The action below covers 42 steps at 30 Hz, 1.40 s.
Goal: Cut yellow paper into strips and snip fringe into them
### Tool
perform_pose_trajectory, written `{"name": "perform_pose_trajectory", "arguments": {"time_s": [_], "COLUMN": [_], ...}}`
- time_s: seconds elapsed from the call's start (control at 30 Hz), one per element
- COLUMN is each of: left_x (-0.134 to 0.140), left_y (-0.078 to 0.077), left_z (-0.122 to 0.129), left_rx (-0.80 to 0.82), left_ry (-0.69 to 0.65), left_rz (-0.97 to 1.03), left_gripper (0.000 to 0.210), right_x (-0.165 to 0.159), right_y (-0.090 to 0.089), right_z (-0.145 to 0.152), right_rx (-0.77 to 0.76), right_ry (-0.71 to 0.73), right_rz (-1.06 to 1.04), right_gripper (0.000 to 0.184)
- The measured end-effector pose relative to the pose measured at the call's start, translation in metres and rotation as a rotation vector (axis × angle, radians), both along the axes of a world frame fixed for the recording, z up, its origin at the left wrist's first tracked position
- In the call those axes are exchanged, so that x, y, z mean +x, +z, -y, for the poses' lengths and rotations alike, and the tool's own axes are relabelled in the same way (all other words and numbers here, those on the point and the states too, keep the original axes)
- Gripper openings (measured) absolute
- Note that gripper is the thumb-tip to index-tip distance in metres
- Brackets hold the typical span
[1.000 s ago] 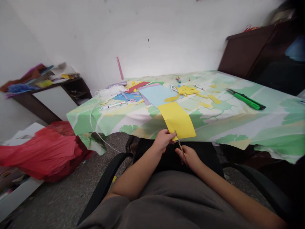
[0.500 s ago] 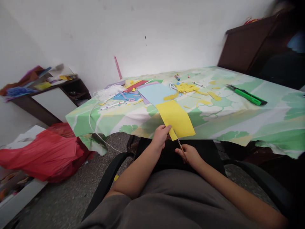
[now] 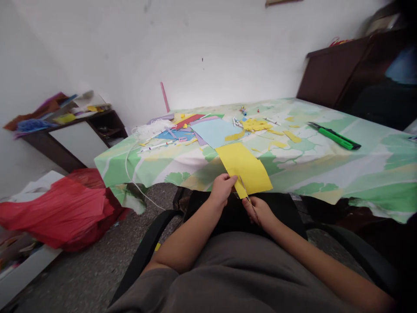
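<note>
The scissors point(image 3: 242, 182) have nudged deeper into the yellow sheet point(image 3: 246, 161) at the table's point(image 3: 182, 157) front edge, left hand point(image 3: 222, 190) pinching its left side, right hand point(image 3: 261, 214) wrapped round them, open cloth to its right

Single view, from person's head: faces forward and slightly down. Shirt point(image 3: 247, 269) nearest, along bottom edge; left hand point(image 3: 222, 190) and right hand point(image 3: 263, 214) close, below centre; table point(image 3: 379, 141) beyond, seen obliquely from above; wall point(image 3: 228, 43) farthest, across top.
</note>
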<state>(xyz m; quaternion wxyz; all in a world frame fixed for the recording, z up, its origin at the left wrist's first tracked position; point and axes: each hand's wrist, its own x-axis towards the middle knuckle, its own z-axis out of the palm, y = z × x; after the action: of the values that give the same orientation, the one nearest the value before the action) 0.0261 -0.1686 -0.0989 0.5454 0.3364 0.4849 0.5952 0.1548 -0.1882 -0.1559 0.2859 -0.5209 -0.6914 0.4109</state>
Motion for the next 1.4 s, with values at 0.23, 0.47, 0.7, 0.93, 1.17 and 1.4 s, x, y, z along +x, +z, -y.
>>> {"name": "perform_pose_trajectory", "arguments": {"time_s": [0.23, 0.47, 0.7, 0.93, 1.17, 1.4], "left_x": [0.001, -0.001, -0.001, -0.001, 0.003, 0.0], "left_y": [-0.001, -0.004, -0.002, -0.002, -0.002, 0.002], "left_z": [0.006, 0.003, 0.004, 0.003, 0.005, 0.007], "left_rx": [0.012, 0.007, 0.01, 0.001, -0.022, -0.028], "left_ry": [-0.037, -0.061, -0.082, -0.09, -0.113, -0.176], "left_rz": [-0.052, -0.083, -0.064, -0.061, -0.059, -0.082], "left_gripper": [0.014, 0.015, 0.019, 0.016, 0.013, 0.012], "right_x": [0.0, -0.001, -0.001, -0.002, 0.001, 0.002], "right_y": [-0.003, -0.002, 0.005, 0.006, 0.005, 0.01], "right_z": [-0.002, -0.002, -0.002, 0.0, -0.005, -0.005], "right_rx": [0.017, -0.078, -0.109, -0.089, 0.041, 0.043], "right_ry": [0.042, 0.05, 0.038, 0.023, 0.03, 0.044], "right_rz": [-0.025, -0.025, -0.015, 0.009, -0.008, 0.005], "right_gripper": [0.045, 0.04, 0.027, 0.023, 0.03, 0.033]}}
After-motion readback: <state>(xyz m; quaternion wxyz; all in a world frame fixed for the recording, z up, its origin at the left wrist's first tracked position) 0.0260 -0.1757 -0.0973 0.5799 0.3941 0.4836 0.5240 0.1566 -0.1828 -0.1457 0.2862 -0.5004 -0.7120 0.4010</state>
